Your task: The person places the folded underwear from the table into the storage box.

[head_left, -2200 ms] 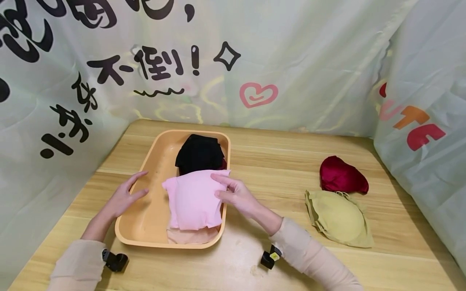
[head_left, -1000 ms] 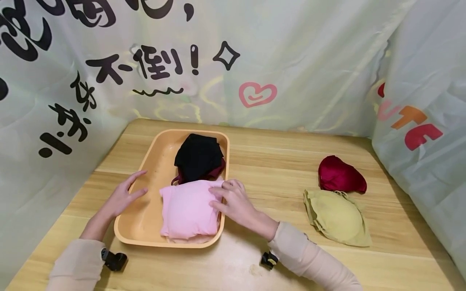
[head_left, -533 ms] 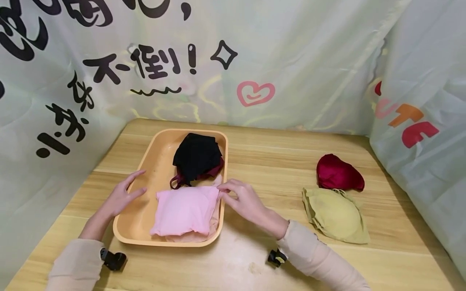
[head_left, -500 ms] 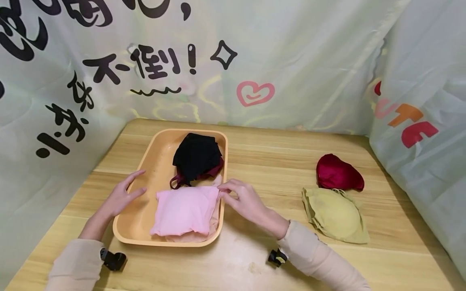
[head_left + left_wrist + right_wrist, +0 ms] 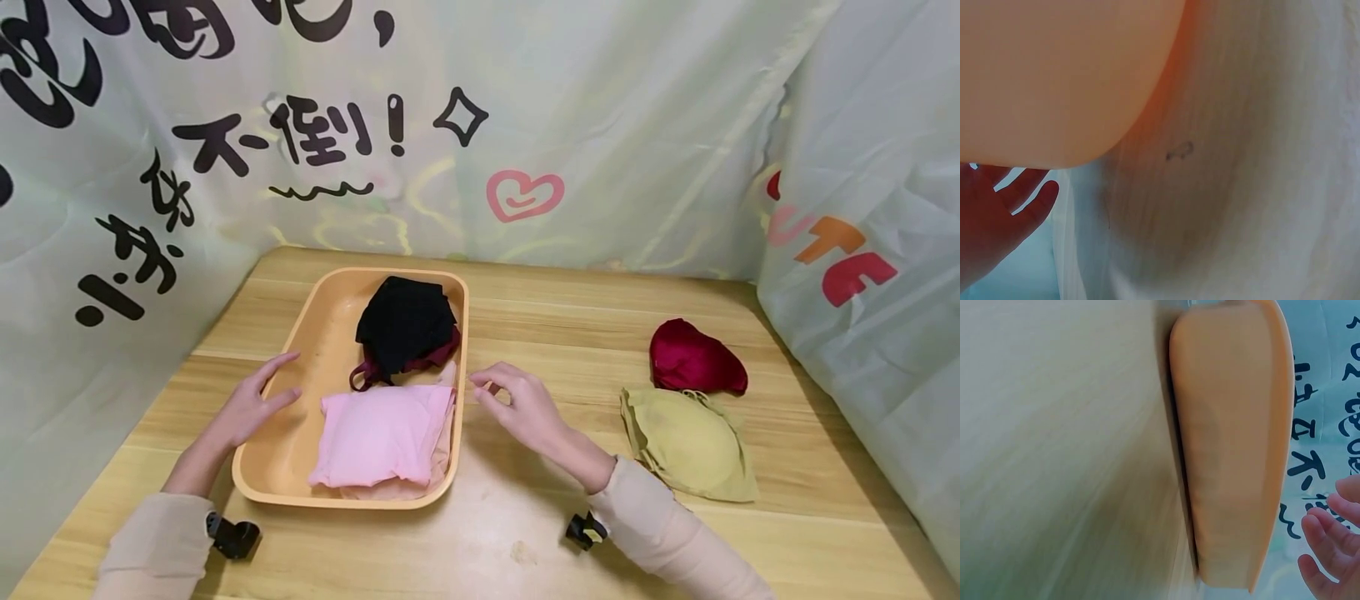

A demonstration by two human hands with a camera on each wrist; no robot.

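An orange plastic tray [image 5: 300, 467] stands on the left part of the table in the head view. My left hand [image 5: 251, 408] rests at its left rim, fingers spread and relaxed. My right hand [image 5: 525, 408] is just off the right rim, fingers loosely bent, with nothing in them. Inside the tray, a pink padded bra [image 5: 382, 433], folded, lies on a beige folded garment [image 5: 442, 454] at the near right. Behind it a black folded garment [image 5: 405, 321] lies on a dark red one with a strap loop [image 5: 362, 377].
On the right of the wooden table [image 5: 540, 308] lie a wine-red satin folded bra [image 5: 693, 357] and a yellow-green folded bra [image 5: 690, 443], nearly touching. A printed cloth curtain [image 5: 637, 167] bounds the table at the back and both sides.
The pink bra was lowered onto the beige garment and shifted toward the near left. My right hand has let go of it and drawn back right past the rim. The left hand stayed put.
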